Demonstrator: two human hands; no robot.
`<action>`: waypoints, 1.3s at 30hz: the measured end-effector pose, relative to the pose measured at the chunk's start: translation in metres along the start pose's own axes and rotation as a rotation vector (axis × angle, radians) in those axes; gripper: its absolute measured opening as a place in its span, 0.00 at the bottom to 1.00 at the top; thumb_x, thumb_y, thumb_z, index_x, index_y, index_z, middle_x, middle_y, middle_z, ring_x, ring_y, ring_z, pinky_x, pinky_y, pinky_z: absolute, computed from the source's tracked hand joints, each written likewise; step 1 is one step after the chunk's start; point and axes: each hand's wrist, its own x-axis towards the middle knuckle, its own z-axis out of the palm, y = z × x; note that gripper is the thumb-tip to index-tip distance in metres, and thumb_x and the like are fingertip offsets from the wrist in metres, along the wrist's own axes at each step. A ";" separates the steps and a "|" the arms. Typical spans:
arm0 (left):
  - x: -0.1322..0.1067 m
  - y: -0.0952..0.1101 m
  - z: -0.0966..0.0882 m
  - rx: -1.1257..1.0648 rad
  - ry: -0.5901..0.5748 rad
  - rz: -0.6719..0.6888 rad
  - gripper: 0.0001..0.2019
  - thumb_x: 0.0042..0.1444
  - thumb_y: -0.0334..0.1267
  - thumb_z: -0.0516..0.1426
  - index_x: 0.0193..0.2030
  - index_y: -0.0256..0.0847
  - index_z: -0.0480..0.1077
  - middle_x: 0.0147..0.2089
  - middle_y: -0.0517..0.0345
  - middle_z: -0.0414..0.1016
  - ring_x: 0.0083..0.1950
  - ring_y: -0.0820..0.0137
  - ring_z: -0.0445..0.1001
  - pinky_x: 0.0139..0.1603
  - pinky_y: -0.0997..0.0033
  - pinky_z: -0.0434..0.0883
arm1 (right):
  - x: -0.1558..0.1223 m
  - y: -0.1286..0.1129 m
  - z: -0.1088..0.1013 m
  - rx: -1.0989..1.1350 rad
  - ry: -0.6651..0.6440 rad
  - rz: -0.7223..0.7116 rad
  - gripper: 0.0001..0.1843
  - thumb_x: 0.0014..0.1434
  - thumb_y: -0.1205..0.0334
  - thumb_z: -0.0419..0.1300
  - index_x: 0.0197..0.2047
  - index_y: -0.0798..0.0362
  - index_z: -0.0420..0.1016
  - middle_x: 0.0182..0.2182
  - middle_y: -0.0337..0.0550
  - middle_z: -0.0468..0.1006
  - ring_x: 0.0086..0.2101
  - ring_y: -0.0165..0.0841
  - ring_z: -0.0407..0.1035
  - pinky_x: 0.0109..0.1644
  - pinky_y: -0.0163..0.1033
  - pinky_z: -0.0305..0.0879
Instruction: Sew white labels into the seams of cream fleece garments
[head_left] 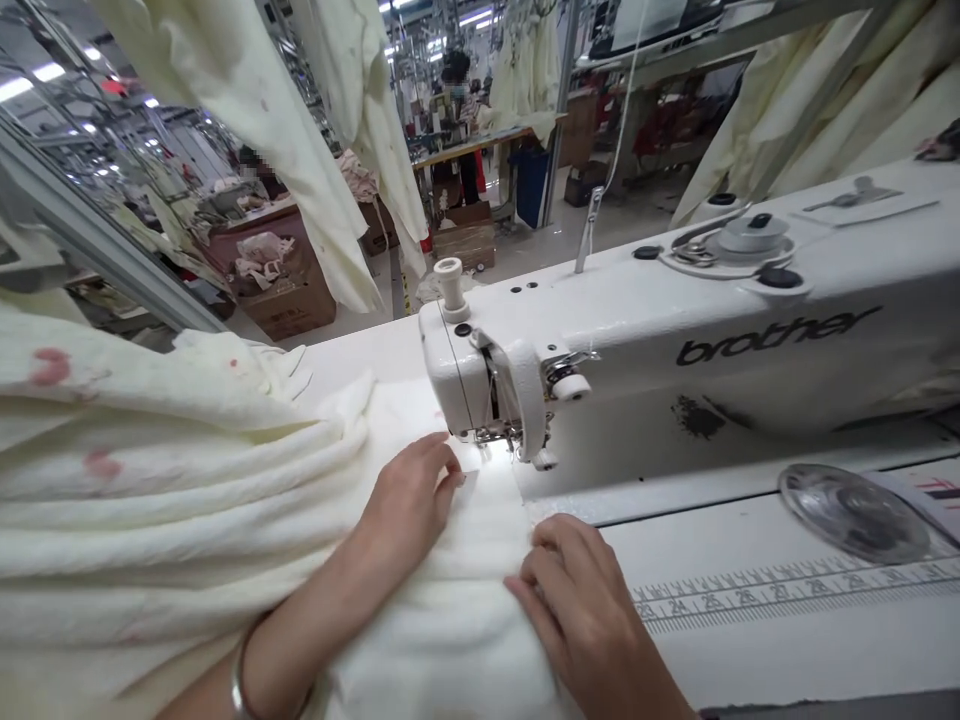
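**With fingers [429,450] bent on cream fabric [202,530], close by the sewing machine [637,320]**

Reading the whole view as a dial, has the left hand [409,490] at seven o'clock, laid on the cream fabric, with fingers reaching just beside the bright glow [496,455] under the machine head [457,370]. Brings thumb and forefinger near each other there; impossible to tell a pinch from a plain press. Has the right hand [589,590] at five o'clock, along the right border of the cream fabric, with fingers curled inward and thumb slightly apart (again, cannot tell any grip from mere touching). Wears a bracelet [238,685] above the left wrist, toward half past seven.

Shows the cream fabric spreading from nine o'clock round to six, in deep folds leftward, flatter between the two hands, marked near nine with reddish patches [49,367]. Reads "brother" in dark lettering [780,337] on the sewing machine, at three. Has a round disc [855,512] between three and four, and a ruler scale [787,592] at four, on the white table [750,655]. Beyond, takes in hanging cloth [247,130] at ten, then a cardboard box [296,295] between nine and ten, topped with pale pink cloth [262,255].
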 end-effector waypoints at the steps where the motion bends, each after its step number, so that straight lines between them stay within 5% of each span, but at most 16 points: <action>1: -0.002 0.007 -0.001 -0.077 0.000 -0.038 0.05 0.58 0.33 0.53 0.33 0.40 0.68 0.40 0.56 0.72 0.39 0.68 0.71 0.39 0.70 0.67 | -0.002 0.002 0.000 -0.016 0.000 0.007 0.07 0.60 0.73 0.53 0.31 0.55 0.61 0.36 0.48 0.63 0.42 0.39 0.63 0.43 0.44 0.60; 4: -0.003 0.019 0.004 -0.386 -0.155 -0.239 0.07 0.56 0.39 0.55 0.29 0.39 0.68 0.28 0.59 0.73 0.30 0.70 0.73 0.33 0.73 0.67 | -0.006 0.005 -0.001 -0.055 0.011 0.025 0.02 0.62 0.68 0.53 0.36 0.56 0.63 0.40 0.51 0.63 0.47 0.43 0.60 0.46 0.46 0.60; 8: 0.004 0.017 0.022 -0.569 -0.264 -0.437 0.06 0.52 0.37 0.56 0.27 0.38 0.68 0.21 0.61 0.72 0.26 0.72 0.71 0.30 0.75 0.66 | -0.008 0.005 -0.003 -0.114 -0.007 0.039 0.16 0.65 0.63 0.50 0.52 0.63 0.64 0.46 0.56 0.62 0.49 0.44 0.57 0.49 0.48 0.60; 21: 0.010 0.015 0.035 -0.439 -0.224 -0.452 0.05 0.51 0.36 0.56 0.27 0.38 0.69 0.23 0.65 0.70 0.21 0.76 0.70 0.25 0.77 0.62 | -0.008 0.004 -0.003 -0.129 -0.084 0.061 0.19 0.64 0.63 0.50 0.57 0.61 0.63 0.49 0.55 0.60 0.51 0.44 0.56 0.50 0.49 0.61; 33: 0.007 0.012 0.040 -0.296 -0.159 -0.363 0.05 0.53 0.38 0.56 0.29 0.39 0.70 0.26 0.61 0.72 0.26 0.71 0.71 0.30 0.73 0.66 | -0.007 0.002 -0.001 -0.210 -0.063 0.035 0.18 0.64 0.65 0.49 0.55 0.63 0.65 0.49 0.59 0.61 0.52 0.46 0.58 0.48 0.51 0.63; 39: -0.022 0.013 0.014 0.069 -0.070 0.057 0.12 0.60 0.33 0.52 0.51 0.39 0.67 0.45 0.51 0.74 0.40 0.66 0.75 0.41 0.64 0.74 | -0.009 0.002 0.001 -0.233 -0.054 0.025 0.18 0.64 0.64 0.49 0.55 0.63 0.65 0.49 0.59 0.63 0.52 0.49 0.59 0.48 0.52 0.64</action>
